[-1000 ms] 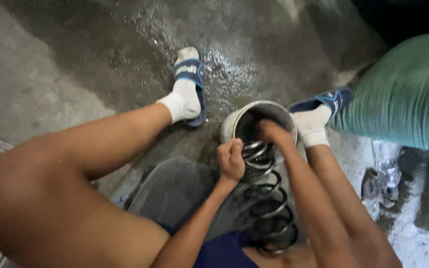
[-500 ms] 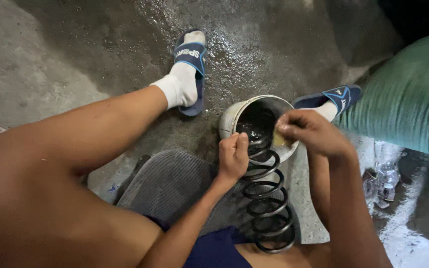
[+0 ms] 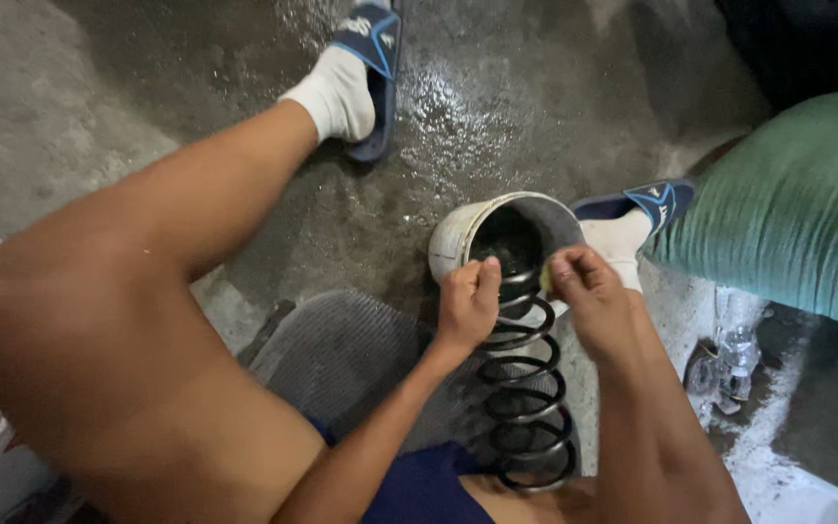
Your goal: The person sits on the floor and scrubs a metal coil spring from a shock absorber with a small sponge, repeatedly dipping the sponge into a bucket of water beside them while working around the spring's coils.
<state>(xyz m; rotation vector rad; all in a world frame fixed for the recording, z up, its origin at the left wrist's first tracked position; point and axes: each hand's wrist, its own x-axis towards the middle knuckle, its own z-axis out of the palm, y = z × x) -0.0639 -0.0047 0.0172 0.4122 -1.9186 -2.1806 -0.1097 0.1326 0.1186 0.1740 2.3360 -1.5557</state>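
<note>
Looking down from the head camera, we see our left hand (image 3: 466, 306) closed around the top coils of a black coil spring (image 3: 526, 398), fingers curled tight over the wire. The spring lies lengthwise between our legs, its near end by our dark blue shorts (image 3: 419, 490) and its far end reaching the mouth of a small whitish bucket (image 3: 453, 247). Our right hand (image 3: 594, 301) sits just beside the left, on the other side of the spring's top, with thumb and fingertips pinched narrow on a small pale yellowish piece (image 3: 545, 281); what that piece is, we cannot tell. The bucket rests on wet concrete floor (image 3: 497, 107), tipped toward us, dark inside.

Under the spring and our left forearm lies a grey ribbed mat (image 3: 341, 354). We count 2 feet in white socks and blue slide sandals: the left one (image 3: 356, 73) well apart at the top, the right one (image 3: 632, 218) touching the bucket's far side. A green cushion (image 3: 788, 204) fills the right edge, with a clear plastic bottle (image 3: 734, 354) below it.
</note>
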